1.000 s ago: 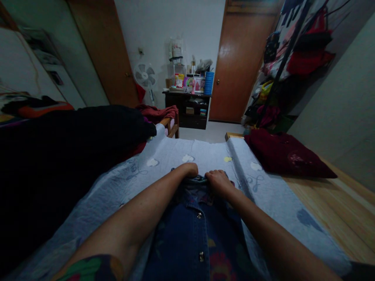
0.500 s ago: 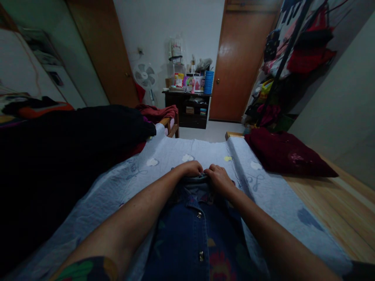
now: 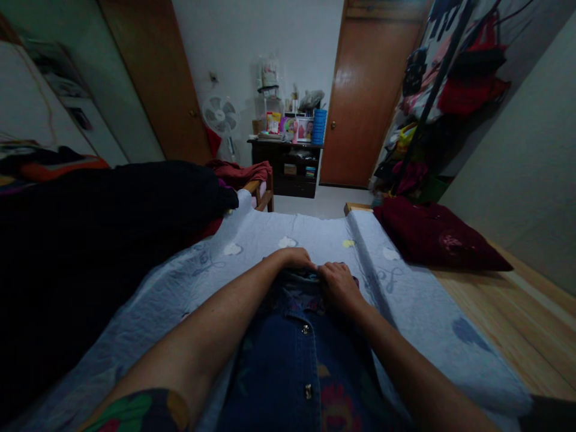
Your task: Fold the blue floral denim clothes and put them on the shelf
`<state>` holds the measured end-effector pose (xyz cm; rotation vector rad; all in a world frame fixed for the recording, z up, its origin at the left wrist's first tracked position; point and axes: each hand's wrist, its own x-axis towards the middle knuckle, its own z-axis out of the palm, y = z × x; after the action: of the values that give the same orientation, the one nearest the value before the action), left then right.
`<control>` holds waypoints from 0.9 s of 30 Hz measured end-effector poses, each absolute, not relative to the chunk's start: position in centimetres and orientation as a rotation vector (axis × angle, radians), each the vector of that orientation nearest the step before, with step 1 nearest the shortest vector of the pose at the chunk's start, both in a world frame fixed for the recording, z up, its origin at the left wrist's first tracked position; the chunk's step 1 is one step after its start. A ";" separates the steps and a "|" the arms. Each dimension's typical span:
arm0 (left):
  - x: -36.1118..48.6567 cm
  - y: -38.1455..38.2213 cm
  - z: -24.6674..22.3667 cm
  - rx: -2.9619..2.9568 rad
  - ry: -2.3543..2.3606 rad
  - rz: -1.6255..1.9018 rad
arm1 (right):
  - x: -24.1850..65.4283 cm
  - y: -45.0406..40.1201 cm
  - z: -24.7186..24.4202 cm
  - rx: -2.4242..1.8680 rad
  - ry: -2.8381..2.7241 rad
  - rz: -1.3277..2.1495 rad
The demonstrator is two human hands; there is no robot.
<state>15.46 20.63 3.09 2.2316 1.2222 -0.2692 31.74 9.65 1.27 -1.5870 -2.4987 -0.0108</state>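
Observation:
A dark blue denim shirt (image 3: 279,360) with a flower print and metal buttons lies front up on the light blue bed sheet (image 3: 310,231). Its collar points away from me. My left hand (image 3: 297,259) grips the left part of the collar (image 3: 300,283), fingers curled in. On the collar's right part, my right hand (image 3: 339,282) is closed with its fingertips close beside the left ones. The cloth pinched under the fingers is mostly hidden by both hands.
A large black heap of clothes (image 3: 112,222) covers the bed's left side. A folded maroon garment (image 3: 436,234) lies on the wooden board (image 3: 504,312) at right. Beyond the bed are a dark cabinet (image 3: 285,171), a white fan (image 3: 221,115) and hanging clothes (image 3: 472,78).
My right hand has shifted slightly down and nearer along the collar, its fingers now flatter over the cloth. The left hand stays almost in place, fingers reaching a little to the right.

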 end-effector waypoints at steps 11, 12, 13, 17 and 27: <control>15.1 20.5 2.4 2.397 1.212 -0.227 | 32.0 8.6 1.0 -1.504 -2.480 0.024; 15.0 20.5 2.2 2.403 1.219 -0.213 | 32.0 8.7 1.1 -1.501 -2.483 0.034; 15.0 20.5 2.0 2.409 1.234 -0.199 | 31.9 8.9 1.1 -1.506 -2.483 0.043; 15.1 20.5 1.9 2.427 1.442 -0.071 | 31.5 9.6 0.8 -1.657 -2.316 -0.070; 12.1 13.2 4.5 2.678 1.367 0.667 | 30.5 6.7 0.0 -1.554 -2.253 -0.053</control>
<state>12.11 13.18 4.54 2.6776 1.3674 0.6668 30.51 6.69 -0.01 -1.5540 -2.2531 -0.0534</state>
